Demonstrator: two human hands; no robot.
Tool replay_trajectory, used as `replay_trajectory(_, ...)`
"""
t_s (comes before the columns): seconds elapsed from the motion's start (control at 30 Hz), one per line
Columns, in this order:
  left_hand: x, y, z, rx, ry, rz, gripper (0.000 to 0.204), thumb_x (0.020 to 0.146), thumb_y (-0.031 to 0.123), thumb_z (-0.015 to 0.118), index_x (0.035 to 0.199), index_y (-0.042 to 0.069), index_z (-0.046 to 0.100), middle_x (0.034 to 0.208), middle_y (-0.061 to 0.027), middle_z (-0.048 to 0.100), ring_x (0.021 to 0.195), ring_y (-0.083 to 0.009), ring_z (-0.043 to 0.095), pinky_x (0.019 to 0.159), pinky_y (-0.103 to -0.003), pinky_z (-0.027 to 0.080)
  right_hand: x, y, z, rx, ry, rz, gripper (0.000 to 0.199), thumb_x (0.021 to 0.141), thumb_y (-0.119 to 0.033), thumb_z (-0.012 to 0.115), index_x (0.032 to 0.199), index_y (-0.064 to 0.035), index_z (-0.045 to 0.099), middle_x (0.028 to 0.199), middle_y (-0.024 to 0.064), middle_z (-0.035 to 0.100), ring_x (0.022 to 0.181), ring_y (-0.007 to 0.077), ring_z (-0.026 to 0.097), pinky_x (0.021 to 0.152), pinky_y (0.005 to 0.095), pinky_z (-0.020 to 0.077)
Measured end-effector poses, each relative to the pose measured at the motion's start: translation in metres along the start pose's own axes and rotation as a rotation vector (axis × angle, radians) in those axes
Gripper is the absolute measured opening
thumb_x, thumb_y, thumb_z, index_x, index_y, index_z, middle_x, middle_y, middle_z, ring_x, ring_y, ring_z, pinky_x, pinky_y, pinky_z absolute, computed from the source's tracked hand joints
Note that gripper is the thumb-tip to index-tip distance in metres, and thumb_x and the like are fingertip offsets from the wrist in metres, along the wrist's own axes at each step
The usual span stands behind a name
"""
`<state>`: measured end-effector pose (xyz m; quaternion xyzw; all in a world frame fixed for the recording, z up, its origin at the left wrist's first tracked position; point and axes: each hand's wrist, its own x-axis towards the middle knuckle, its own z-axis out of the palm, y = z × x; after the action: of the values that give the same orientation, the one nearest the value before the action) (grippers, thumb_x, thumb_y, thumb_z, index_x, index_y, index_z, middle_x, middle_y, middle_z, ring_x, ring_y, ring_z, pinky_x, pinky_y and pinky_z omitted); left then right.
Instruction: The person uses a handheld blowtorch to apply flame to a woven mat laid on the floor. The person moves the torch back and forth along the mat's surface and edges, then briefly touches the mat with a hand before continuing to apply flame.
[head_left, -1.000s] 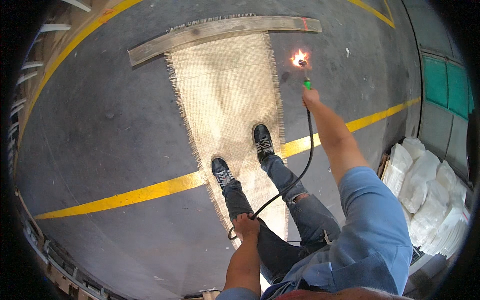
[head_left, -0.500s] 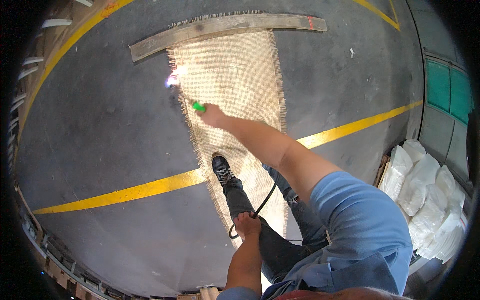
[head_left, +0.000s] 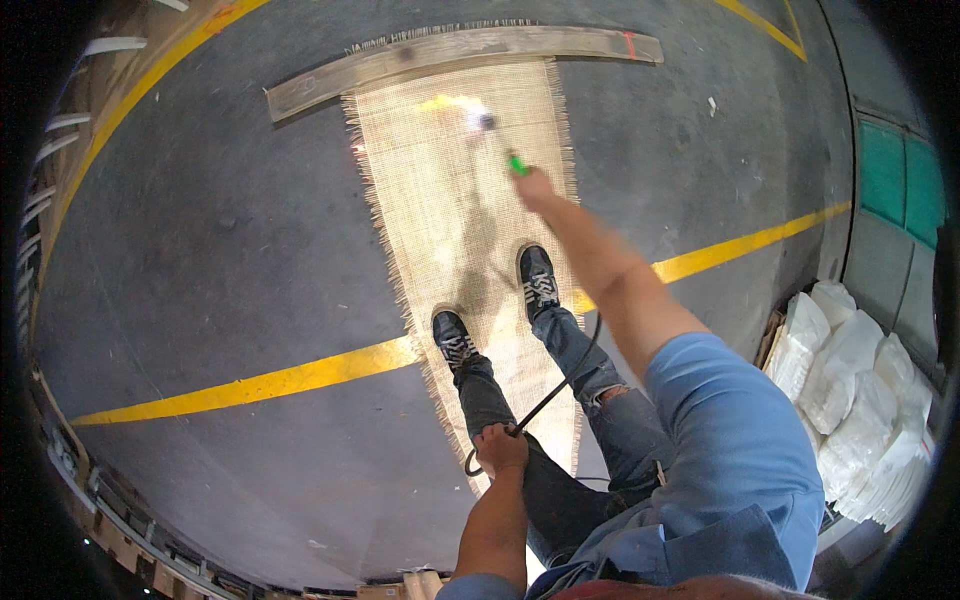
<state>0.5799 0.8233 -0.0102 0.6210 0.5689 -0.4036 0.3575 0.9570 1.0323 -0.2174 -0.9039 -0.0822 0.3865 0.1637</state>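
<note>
My right hand (head_left: 537, 188) is stretched out forward and grips a torch with a green handle (head_left: 517, 163); its tip burns with a pale flame (head_left: 470, 112) over the far end of a long strip of coarse tan woven cloth (head_left: 440, 190) lying on the floor. My left hand (head_left: 498, 447) hangs low by my thigh and is closed on the black hose (head_left: 560, 382) that runs up to the torch. My two dark shoes (head_left: 538, 278) stand on the cloth.
A wooden plank (head_left: 400, 65) lies across the cloth's far end. A yellow line (head_left: 250, 385) crosses the grey concrete floor. White filled sacks (head_left: 850, 370) are stacked at the right, and metal racking (head_left: 60, 150) runs along the left edge.
My right arm swept the torch from the cloth's right edge to its left edge, then back toward the middle of the far end. My left hand kept its hold on the hose.
</note>
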Motion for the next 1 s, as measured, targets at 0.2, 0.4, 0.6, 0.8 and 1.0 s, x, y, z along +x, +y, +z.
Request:
replay_trajectory(0.2, -0.001, -0.011, -0.007, -0.010, -0.024, -0.053, 0.030, 0.087, 0.039, 0.058, 0.096, 0.012, 0.068, 0.111, -0.0059, 0.062, 0.109, -0.0311, 0.053, 0.084, -0.047, 0.050, 0.020, 0.076, -0.113, 0.240, 0.261, 0.223, 0.040, 0.089, -0.039, 0.065, 0.080, -0.0003, 0.060, 0.064, 0.0100, 0.059, 0.047, 0.0199, 0.055, 0.044, 0.0362, 0.0436)
replay_trajectory(0.4, 0.001, -0.014, -0.009, -0.022, 0.034, -0.020, 0.030, 0.089, 0.038, 0.056, 0.094, 0.011, 0.069, 0.107, -0.0078, 0.063, 0.108, -0.0314, 0.054, 0.084, -0.047, 0.051, 0.029, 0.058, -0.139, 0.405, 0.389, 0.206, 0.038, 0.090, -0.038, 0.064, 0.082, -0.0015, 0.057, 0.061, 0.0064, 0.053, 0.045, 0.0184, 0.051, 0.040, 0.0359, 0.0407)
replay_trajectory(0.6, 0.002, 0.008, -0.008, -0.093, 0.025, 0.064, 0.027, 0.086, 0.037, 0.059, 0.090, 0.011, 0.068, 0.103, -0.0082, 0.064, 0.106, -0.0314, 0.055, 0.083, -0.044, 0.051, 0.054, -0.006, -0.079, 0.086, 0.243, -0.016, 0.042, 0.091, -0.037, 0.064, 0.106, 0.0021, 0.062, 0.073, 0.0094, 0.061, 0.056, 0.0177, 0.055, 0.047, 0.0362, 0.0432)
replay_trajectory(0.8, 0.001, 0.002, -0.008, -0.048, 0.072, 0.018, 0.026, 0.084, 0.036, 0.063, 0.089, 0.011, 0.068, 0.103, -0.0078, 0.064, 0.104, -0.0309, 0.056, 0.083, -0.042, 0.051, 0.001, -0.085, 0.058, 0.173, -0.079, -0.106, 0.042, 0.092, -0.036, 0.064, 0.096, 0.0050, 0.060, 0.072, 0.0115, 0.060, 0.055, 0.0196, 0.056, 0.048, 0.0376, 0.0476)
replay_trajectory(1.0, -0.003, -0.008, -0.016, 0.014, -0.034, -0.070, 0.033, 0.092, 0.039, 0.052, 0.093, 0.011, 0.069, 0.107, -0.0084, 0.063, 0.104, -0.0311, 0.055, 0.084, -0.042, 0.051, -0.110, -0.173, 0.127, 0.095, -0.560, -0.389, 0.046, 0.094, -0.039, 0.058, 0.107, 0.0056, 0.061, 0.078, 0.0152, 0.062, 0.061, 0.0215, 0.062, 0.056, 0.0364, 0.0509)
